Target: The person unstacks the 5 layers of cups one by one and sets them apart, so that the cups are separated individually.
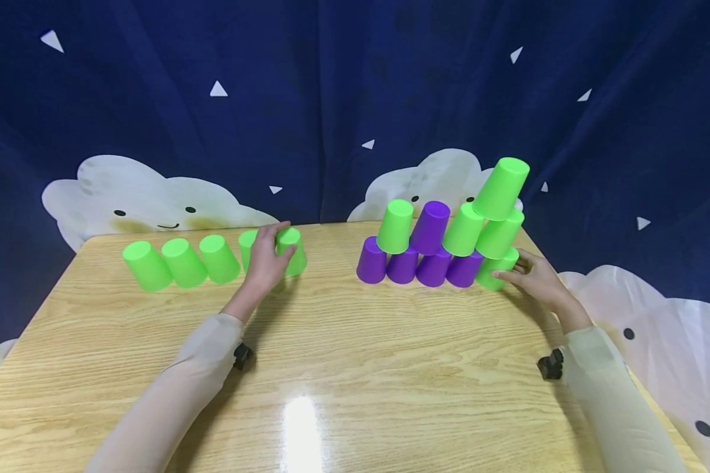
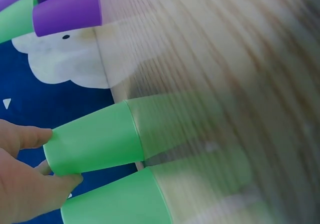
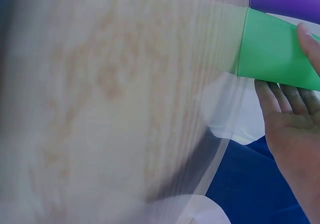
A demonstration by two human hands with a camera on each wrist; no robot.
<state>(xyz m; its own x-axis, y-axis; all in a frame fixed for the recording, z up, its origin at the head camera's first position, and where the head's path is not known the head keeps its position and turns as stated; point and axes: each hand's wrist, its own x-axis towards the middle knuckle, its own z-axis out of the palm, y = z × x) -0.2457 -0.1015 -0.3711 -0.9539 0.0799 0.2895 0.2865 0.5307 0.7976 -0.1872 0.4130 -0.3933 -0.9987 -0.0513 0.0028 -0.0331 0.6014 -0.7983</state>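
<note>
My left hand (image 1: 263,261) pinches an upside-down green cup (image 1: 296,261) at the right end of the left row. In the left wrist view, thumb and fingers grip this cup (image 2: 95,141) near its narrow base, its rim at the wooden tabletop. At right, my right hand (image 1: 538,281) holds the bottom-right green cup (image 1: 490,278) of a cup stack. The right wrist view shows the thumb on one side of that cup (image 3: 270,46) and the fingers along the other. Above it sits another green cup (image 1: 500,235), and a single green cup (image 1: 501,189) tops the stack.
Several green cups (image 1: 185,263) stand upside down in a row at left. The stack's lower row has several purple cups (image 1: 371,263); its second row mixes green cups (image 1: 395,228) with one purple cup (image 1: 430,228). A dark blue curtain (image 1: 307,98) hangs behind the wooden table (image 1: 390,368).
</note>
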